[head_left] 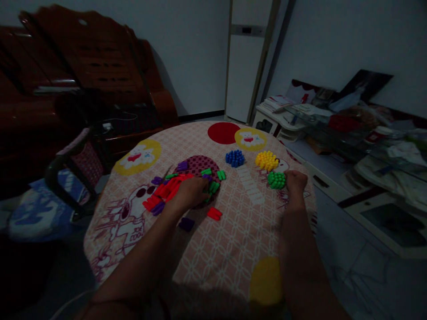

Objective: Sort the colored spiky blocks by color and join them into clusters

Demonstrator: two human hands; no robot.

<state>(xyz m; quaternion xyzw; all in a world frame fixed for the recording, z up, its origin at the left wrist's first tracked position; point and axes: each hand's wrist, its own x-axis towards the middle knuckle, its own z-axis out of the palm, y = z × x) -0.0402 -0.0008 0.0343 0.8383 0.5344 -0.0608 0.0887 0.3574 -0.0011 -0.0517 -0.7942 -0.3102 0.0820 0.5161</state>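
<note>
My left hand point(196, 192) is over the right side of a loose pile of small plastic pieces, fingers curled down among green pieces point(214, 188) and a purple one. What its fingertips pinch, if anything, is hidden. Red pieces point(167, 190) make up most of the pile. My right hand point(296, 181) is closed beside a tight cluster of green pieces point(276, 180), at the table's right side. Whether it grips one of them is too dark to tell. A yellow cluster point(266, 160) and a blue cluster point(235, 158) stand farther back.
A patterned cloth covers the round table point(213, 249). One red piece point(214, 213) and a dark purple piece point(186, 224) lie nearer me. A chair point(75, 173) stands at the left, a wooden sofa point(96, 66) behind it. A cluttered low cabinet point(328, 182) is at the right.
</note>
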